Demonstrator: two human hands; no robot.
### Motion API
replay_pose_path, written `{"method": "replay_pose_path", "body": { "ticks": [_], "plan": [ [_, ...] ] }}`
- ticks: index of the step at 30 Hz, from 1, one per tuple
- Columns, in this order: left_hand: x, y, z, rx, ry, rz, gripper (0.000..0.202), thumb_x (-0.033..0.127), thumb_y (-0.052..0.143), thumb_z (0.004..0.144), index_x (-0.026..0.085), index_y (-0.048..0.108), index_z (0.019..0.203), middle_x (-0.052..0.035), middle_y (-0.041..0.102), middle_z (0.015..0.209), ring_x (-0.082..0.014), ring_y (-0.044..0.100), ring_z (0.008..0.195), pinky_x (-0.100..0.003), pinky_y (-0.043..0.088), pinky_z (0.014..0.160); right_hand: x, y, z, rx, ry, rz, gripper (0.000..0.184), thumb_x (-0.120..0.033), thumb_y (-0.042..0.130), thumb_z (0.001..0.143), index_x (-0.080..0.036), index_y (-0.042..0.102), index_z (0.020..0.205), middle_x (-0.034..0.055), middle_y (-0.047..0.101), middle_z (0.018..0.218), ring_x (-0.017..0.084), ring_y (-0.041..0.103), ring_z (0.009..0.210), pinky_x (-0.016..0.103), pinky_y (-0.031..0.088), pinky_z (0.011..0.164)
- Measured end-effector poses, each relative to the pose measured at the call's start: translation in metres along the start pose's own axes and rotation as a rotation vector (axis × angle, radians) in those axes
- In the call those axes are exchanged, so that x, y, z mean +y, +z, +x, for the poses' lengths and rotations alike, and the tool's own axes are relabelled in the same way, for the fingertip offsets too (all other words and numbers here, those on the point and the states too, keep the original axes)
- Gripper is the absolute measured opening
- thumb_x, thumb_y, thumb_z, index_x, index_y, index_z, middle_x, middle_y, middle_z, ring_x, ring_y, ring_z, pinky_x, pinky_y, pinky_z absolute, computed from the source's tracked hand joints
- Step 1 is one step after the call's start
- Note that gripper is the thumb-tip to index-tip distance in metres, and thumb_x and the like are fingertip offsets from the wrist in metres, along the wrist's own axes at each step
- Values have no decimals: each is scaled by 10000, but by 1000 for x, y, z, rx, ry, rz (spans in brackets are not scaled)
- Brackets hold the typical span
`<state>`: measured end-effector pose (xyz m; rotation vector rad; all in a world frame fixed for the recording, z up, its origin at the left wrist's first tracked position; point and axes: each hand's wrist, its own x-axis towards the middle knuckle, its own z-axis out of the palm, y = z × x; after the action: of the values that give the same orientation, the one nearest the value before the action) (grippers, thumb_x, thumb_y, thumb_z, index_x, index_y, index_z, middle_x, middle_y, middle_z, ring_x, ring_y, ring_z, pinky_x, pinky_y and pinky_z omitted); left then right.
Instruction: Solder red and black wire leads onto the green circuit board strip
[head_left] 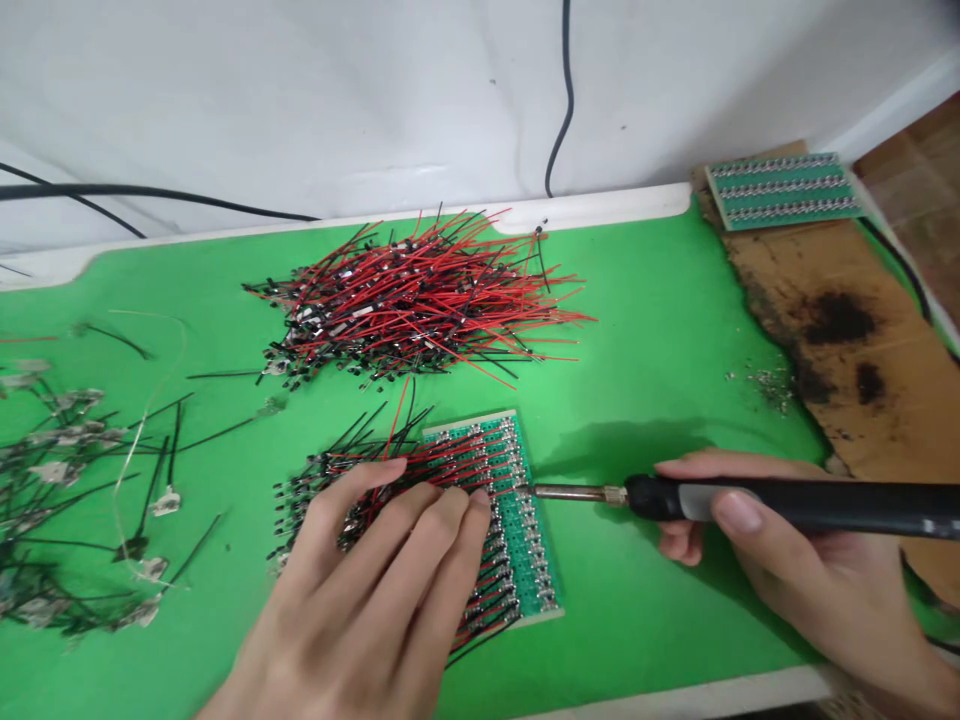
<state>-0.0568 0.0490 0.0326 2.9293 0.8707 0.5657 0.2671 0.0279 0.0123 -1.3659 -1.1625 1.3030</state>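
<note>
"Well, what takes up most of the view?"

"A green work mat [660, 370] below a white wall [315, 100], with black cables [150, 190] running across the wall at upper left. On the right lies a scorched brown board [847, 420], and a green circuit board strip [784, 190] sits at its upper end."

"And the wires?"

"A big heap of red and black wires [420, 300] lies at upper centre. Looser black wires with metal tabs [67, 470] are scattered at the left edge."

"Where's the main piece?"

"Low and centre: a green circuit board [521, 540] on the mat, with rows of red and black wires fanned out to its left."

"What are the hands doing?"

"The left hand [367, 590] lies flat, fingers slightly spread, pressing the wires against the board. The right hand [795, 560] is curled around the black handle of a soldering iron [795, 500], holding it level."

"Is the iron's tip [559, 492] on the board?"

"It's right at the board's right edge. I can't tell whether it's touching."
</note>
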Motion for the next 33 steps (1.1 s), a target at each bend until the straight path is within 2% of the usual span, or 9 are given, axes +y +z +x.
{"method": "replay_pose_path", "body": {
  "ticks": [5, 7, 12, 14, 19, 22, 25, 33],
  "plan": [
    [2, 1, 0, 8, -16, 3, 387, -4, 492, 965, 1, 713, 1282, -195, 799, 1269, -314, 732, 1192, -577, 415, 1242, 0, 1, -1, 22, 2, -15, 168, -444, 817, 1023, -332, 915, 1100, 19, 817, 697, 193, 765, 545, 260, 671, 514],
    [3, 2, 1, 22, -18, 5, 380, 0, 484, 974, 5, 713, 1277, -192, 800, 1261, -310, 733, 1186, -574, 417, 1244, 1, -1, -1, 1, -14, -14, 168, -422, 806, 1033, -327, 913, 1122, 24, 822, 707, 197, 770, 549, 264, 675, 516],
    [2, 3, 1, 23, -35, -9, 388, -11, 487, 969, 12, 709, 1287, -187, 797, 1273, -304, 719, 1209, -560, 431, 1224, 5, -6, -1, -75, -41, -35, 200, -380, 740, 1090, -417, 886, 1221, -9, 845, 770, 168, 798, 610, 220, 679, 574],
    [1, 2, 0, -12, -12, -6, 394, -4, 489, 979, 5, 701, 1310, -194, 791, 1298, -310, 712, 1225, -564, 417, 1231, 5, -6, -1, -83, -46, -46, 211, -383, 730, 1098, -437, 878, 1238, -19, 845, 774, 160, 799, 616, 210, 679, 584],
    [0, 2, 2, -3, -10, -1, 366, -2, 511, 983, -15, 708, 1291, -209, 794, 1268, -328, 708, 1203, -579, 414, 1212, 3, -5, -1, -61, -38, -53, 212, -374, 747, 1086, -456, 878, 1231, -26, 837, 750, 175, 792, 590, 244, 690, 561],
    [2, 5, 3, -6, -5, 6, 365, 7, 484, 1015, -21, 706, 1303, -214, 789, 1269, -328, 695, 1207, -582, 414, 1195, 3, -5, -1, -71, -47, -59, 221, -359, 743, 1090, -453, 876, 1240, -27, 842, 758, 170, 793, 592, 236, 687, 565],
    [5, 8, 2, 52, -49, -1, 355, 9, 454, 1044, -17, 714, 1285, -207, 791, 1243, -318, 697, 1184, -583, 427, 1176, 3, -6, -2, -76, -54, -60, 220, -361, 732, 1098, -444, 877, 1243, -24, 847, 769, 154, 796, 609, 203, 678, 586],
    [4, 6, 2, 31, -52, 5, 366, 18, 456, 1030, 22, 708, 1296, -169, 806, 1253, -301, 715, 1184, -561, 444, 1162, 8, -8, -2, -66, -58, 16, 211, -386, 725, 1100, -372, 893, 1228, 12, 851, 767, 161, 797, 605, 210, 673, 574]
  ]
}}
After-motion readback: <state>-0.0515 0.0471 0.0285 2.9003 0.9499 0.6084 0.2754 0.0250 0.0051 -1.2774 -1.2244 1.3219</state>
